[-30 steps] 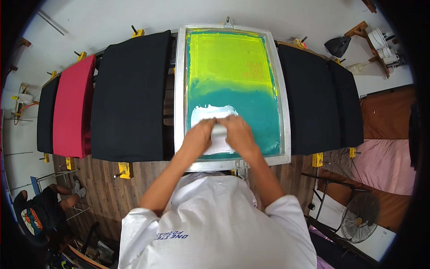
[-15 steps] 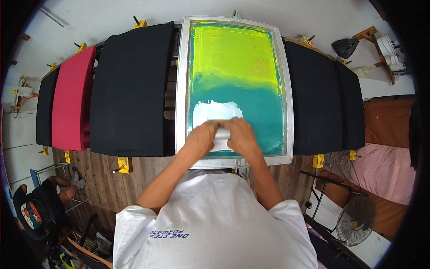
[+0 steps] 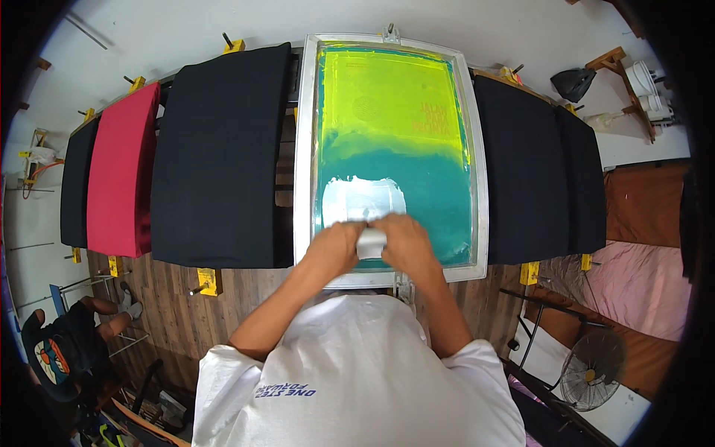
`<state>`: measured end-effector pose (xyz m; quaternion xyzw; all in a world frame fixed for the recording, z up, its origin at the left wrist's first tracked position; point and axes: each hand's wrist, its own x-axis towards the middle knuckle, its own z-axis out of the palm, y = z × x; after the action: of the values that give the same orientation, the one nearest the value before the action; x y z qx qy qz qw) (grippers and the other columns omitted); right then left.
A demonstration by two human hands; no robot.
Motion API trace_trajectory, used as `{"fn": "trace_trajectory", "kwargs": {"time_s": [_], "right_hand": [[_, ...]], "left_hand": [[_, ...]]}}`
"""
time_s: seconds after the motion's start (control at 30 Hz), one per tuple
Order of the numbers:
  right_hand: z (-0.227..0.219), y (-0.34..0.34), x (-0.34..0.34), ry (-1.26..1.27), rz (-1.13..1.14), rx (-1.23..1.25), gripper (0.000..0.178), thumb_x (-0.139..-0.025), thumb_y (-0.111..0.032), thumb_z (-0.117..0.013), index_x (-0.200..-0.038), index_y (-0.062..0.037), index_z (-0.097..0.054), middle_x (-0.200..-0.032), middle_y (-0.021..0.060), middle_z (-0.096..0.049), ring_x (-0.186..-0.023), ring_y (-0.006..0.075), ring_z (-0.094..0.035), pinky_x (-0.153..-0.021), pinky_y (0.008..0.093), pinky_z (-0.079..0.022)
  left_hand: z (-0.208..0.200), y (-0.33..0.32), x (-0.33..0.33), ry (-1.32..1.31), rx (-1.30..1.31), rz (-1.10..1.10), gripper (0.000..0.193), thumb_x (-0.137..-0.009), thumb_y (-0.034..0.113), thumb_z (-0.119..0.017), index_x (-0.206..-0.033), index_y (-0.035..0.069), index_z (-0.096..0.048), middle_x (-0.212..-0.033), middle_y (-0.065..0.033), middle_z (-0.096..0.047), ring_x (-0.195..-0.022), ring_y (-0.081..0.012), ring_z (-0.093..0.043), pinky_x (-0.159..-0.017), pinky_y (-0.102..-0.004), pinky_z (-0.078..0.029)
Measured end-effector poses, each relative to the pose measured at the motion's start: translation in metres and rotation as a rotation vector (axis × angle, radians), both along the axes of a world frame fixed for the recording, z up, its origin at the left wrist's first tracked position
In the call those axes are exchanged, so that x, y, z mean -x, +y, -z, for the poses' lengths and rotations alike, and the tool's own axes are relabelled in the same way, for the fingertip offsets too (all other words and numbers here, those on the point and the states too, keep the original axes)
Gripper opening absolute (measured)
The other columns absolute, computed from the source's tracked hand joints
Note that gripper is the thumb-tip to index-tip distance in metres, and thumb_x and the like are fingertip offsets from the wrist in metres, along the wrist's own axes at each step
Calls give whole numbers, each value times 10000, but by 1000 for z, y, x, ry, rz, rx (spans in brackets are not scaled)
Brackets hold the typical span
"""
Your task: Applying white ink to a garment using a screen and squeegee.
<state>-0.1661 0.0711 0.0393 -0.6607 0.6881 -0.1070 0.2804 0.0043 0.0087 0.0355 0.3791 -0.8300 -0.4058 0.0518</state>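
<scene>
A screen printing frame [image 3: 479,171] with a silver metal rim lies in front of me. Its mesh is lime yellow at the far part and teal at the near part. White ink [image 3: 363,195] covers a rough patch on the near left of the mesh. Both my left hand [image 3: 333,246] and my right hand [image 3: 407,243] are closed around a squeegee [image 3: 372,243] near the frame's close edge. Its pale middle shows between my hands; the rest, with its blade, is hidden under my fingers.
Black fabric [image 3: 216,164] and pink fabric [image 3: 119,171] cover boards to the left, with more black fabric [image 3: 519,167] at right. Yellow clamps [image 3: 210,281] jut from the row's edges. A fan [image 3: 592,371] stands lower right; a person [image 3: 67,350] sits lower left.
Both hands have drawn the squeegee toward me, closer to the near rim. More of the white ink patch shows beyond my fingers.
</scene>
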Motion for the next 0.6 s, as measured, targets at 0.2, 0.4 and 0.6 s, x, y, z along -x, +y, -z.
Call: {"fn": "trace_trajectory", "kwargs": {"time_s": [0.2,0.4,0.6], "right_hand": [[23,-40,12,69,-15,111,421,-691,72,-647,-1080,-83,-689,-1009,155,-646,-979,374,-604,-819,458,-518],[22,41,-18,-7,43,96,598,-613,122,-654,-1186,-51,-643,-1219,166,-593,-1095,377,-561,-937,439,-489],[5,62,-23,-47,47,37,551,-636,113,-619,-1156,-62,-668,-1181,163,-618,-1104,367,-562,-944,441,-478]], "left_hand": [[19,-28,14,34,75,-59,516,-705,-127,-574,-1211,-32,-610,-1066,-282,-660,-963,-428,-656,-821,-462,-548],[31,50,-13,13,228,4,647,-674,-153,-577,-1312,-62,-528,-1343,-283,-544,-1210,-424,-565,-1000,-444,-501],[5,56,-23,2,-90,27,576,-685,-109,-585,-1260,-79,-569,-1246,-292,-605,-1167,-420,-592,-978,-450,-510]]}}
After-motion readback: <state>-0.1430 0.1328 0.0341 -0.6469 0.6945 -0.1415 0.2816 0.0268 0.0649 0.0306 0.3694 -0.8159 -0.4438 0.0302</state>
